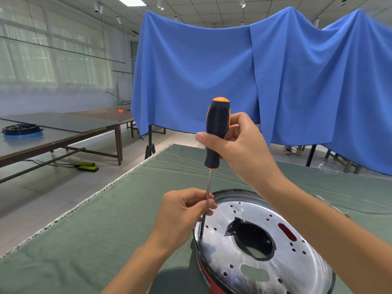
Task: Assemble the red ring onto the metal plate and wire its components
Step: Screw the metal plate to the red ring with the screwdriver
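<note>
A round shiny metal plate (224, 253) with several holes and a large central opening lies on the green cloth at the lower right. The red ring (209, 280) shows under its near-left rim. My right hand (235, 143) grips the black-and-orange handle of a screwdriver (217, 128), held upright. Its tip stands on the plate near the left rim. My left hand (182, 213) pinches the screwdriver's steel shaft just above the plate. My right forearm crosses over the plate's right side and hides part of it.
The green cloth-covered table (106, 230) has its frayed left edge running diagonally. A small metal part (331, 205) lies on the cloth at the right. Blue cloth (233, 77) hangs on stands behind. A long table (63, 128) at the left carries a black-and-blue ring (22, 130).
</note>
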